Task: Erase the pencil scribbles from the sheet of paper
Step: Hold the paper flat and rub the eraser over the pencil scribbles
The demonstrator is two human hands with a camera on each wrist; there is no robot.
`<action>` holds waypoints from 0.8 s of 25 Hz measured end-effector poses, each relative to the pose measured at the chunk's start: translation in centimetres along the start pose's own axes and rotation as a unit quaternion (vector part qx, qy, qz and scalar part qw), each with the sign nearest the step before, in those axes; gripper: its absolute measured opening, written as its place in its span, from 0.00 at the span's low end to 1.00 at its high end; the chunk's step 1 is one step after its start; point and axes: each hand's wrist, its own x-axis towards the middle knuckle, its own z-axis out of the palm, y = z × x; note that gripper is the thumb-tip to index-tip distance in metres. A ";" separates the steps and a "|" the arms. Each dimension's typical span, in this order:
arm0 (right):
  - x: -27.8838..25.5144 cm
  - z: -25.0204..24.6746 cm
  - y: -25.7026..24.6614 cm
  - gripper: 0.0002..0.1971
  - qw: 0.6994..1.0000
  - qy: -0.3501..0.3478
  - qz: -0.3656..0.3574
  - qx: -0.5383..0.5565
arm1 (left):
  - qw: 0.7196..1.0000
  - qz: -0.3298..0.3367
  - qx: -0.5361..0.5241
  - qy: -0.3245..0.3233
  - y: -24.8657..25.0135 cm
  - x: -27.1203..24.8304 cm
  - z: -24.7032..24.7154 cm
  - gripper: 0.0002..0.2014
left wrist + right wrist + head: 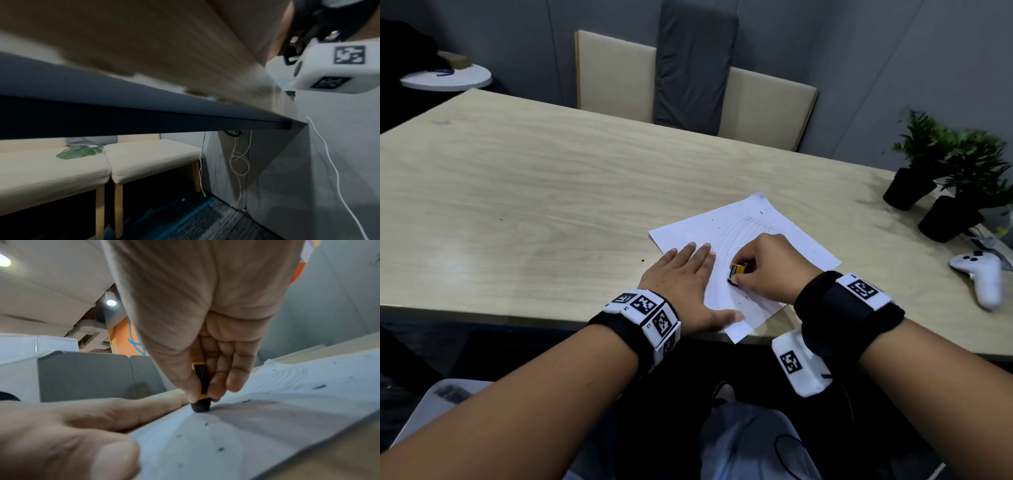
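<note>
A white sheet of paper (784, 236) (257, 426) lies near the front edge of the wooden table (534, 192), one corner hanging over the edge. Faint pencil scribbles (743, 229) (292, 374) arc across its far half. My right hand (767, 270) (205, 386) pinches a dark eraser in a yellow and black sleeve (737, 269) (201, 395), its tip pressed on the paper. My left hand (685, 277) (72, 426) lies flat, fingers straight, holding down the sheet's left edge. Dark eraser crumbs (319, 386) dot the paper. The left wrist view looks under the table; no fingers appear there.
Two potted plants in black pots (928, 185) stand at the table's right end, with a white game controller (983, 274) in front of them. Chairs (688, 78) stand behind the table. A small round white table (448, 78) is at the back left.
</note>
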 end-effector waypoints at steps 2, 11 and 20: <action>0.4 -0.2 0.1 0.05 1.000 0.002 -0.005 -0.014 | 1.000 -0.021 -0.003 0.003 0.0 -0.2 0.0 0.60; 1.3 -0.7 -1.5 0.09 0.996 -0.033 -0.067 -0.049 | 1.000 -0.029 -0.007 0.010 -0.2 -0.3 -0.1 0.63; 1.9 -0.7 -1.6 0.09 0.993 -0.052 -0.093 -0.051 | 0.999 -0.030 -0.010 0.014 -0.3 -0.3 -0.1 0.63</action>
